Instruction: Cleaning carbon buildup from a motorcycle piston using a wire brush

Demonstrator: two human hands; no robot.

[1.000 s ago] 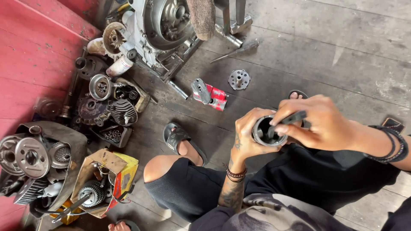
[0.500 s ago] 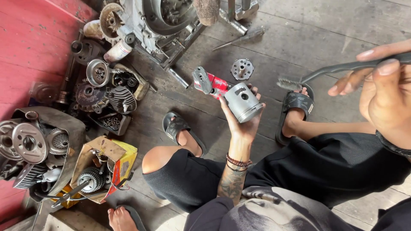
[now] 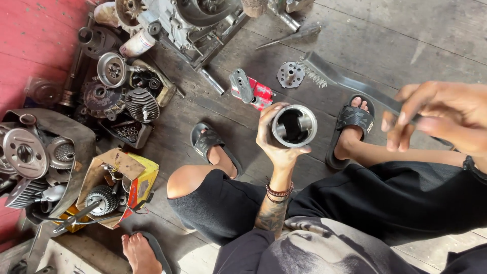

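Left hand [image 3: 274, 137] wraps the metal piston [image 3: 294, 125], open end toward the camera, axis near vertical. Right hand [image 3: 441, 116] at 3 o'clock pinches a flat file [image 3: 350, 83] running toward 10 o'clock.

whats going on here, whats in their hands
A person squatting on a grey plank floor holds a hollow silver metal piston upright in the left hand, open end toward the camera. The right hand holds a long dark toothed tool off to the side. Engine parts lie heaped nearby.
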